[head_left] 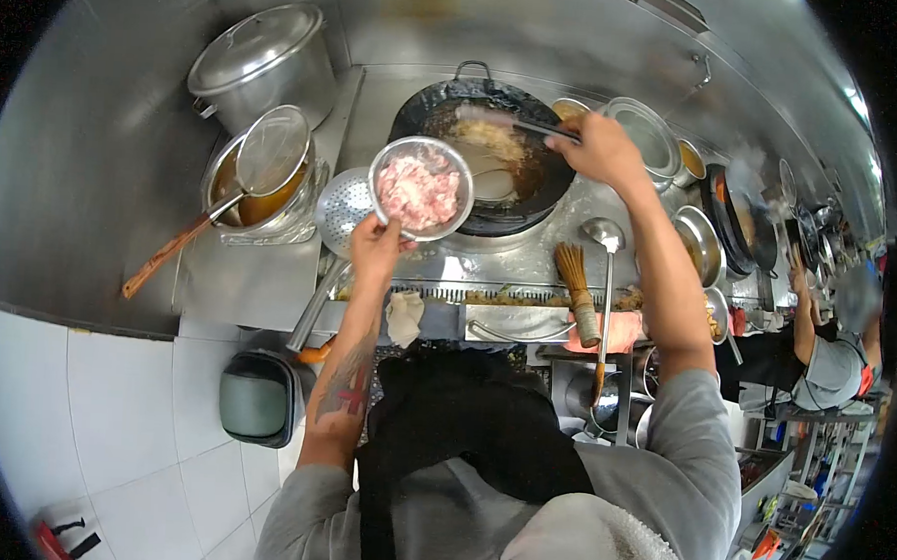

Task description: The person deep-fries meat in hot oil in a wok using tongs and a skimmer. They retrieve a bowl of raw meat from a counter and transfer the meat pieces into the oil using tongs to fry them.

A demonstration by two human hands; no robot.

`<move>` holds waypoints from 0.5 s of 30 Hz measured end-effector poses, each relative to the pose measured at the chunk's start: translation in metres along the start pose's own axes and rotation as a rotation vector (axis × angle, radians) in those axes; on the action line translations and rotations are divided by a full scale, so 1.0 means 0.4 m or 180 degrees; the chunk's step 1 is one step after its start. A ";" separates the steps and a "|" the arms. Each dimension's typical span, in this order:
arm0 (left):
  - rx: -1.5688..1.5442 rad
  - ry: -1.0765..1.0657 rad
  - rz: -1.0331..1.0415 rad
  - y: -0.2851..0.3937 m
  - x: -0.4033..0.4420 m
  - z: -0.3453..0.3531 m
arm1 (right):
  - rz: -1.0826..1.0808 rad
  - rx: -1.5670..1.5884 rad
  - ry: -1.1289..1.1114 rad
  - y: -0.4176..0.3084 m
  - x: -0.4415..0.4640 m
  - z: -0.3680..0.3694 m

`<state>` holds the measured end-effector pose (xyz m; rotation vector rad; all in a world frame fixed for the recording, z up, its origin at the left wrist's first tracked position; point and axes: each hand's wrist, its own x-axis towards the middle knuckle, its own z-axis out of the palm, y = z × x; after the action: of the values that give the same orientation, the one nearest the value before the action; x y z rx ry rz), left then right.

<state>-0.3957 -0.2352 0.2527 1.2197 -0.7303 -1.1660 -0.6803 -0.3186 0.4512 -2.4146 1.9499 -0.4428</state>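
- White tiles (114,386), left of the wok (553,184).
- Steel counter (233,281), around the wok.
- Perforated skimmer (338,207), just left of the wok, partly hidden by the steel bowl (465,179).
- Left hand (375,249), gripping that bowl of pink meat (417,192), which covers the wok's left edge.
- Right hand (604,150), closed round a utensil (550,130) over the wok.
- Brush (575,271) and ladle (607,312), front right of the wok.
- Co-worker (830,372), far right of the wok.
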 end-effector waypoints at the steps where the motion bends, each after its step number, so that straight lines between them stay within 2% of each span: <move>1: -0.0172 -0.0099 0.0058 0.001 0.001 0.007 | -0.0146 0.0050 -0.0144 -0.025 -0.042 -0.025; 4: -0.0532 -0.0357 0.0217 -0.004 0.012 0.023 | -0.0279 -0.0073 -0.0388 -0.076 -0.128 -0.064; 6: -0.0321 -0.0412 0.0721 -0.006 0.012 0.033 | -0.0243 -0.0239 -0.0464 -0.103 -0.171 -0.085; 10: -0.0243 -0.0249 0.0936 0.007 -0.001 0.057 | -0.0044 -0.0210 -0.0723 -0.131 -0.206 -0.095; 15: -0.0150 -0.0290 0.0962 0.008 0.012 0.057 | -0.0497 -0.0309 -0.0651 -0.119 -0.209 -0.023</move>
<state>-0.4143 -0.2471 0.2605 0.9820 -0.9162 -0.9862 -0.6522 -0.2260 0.4509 -2.5647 1.7475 -0.0980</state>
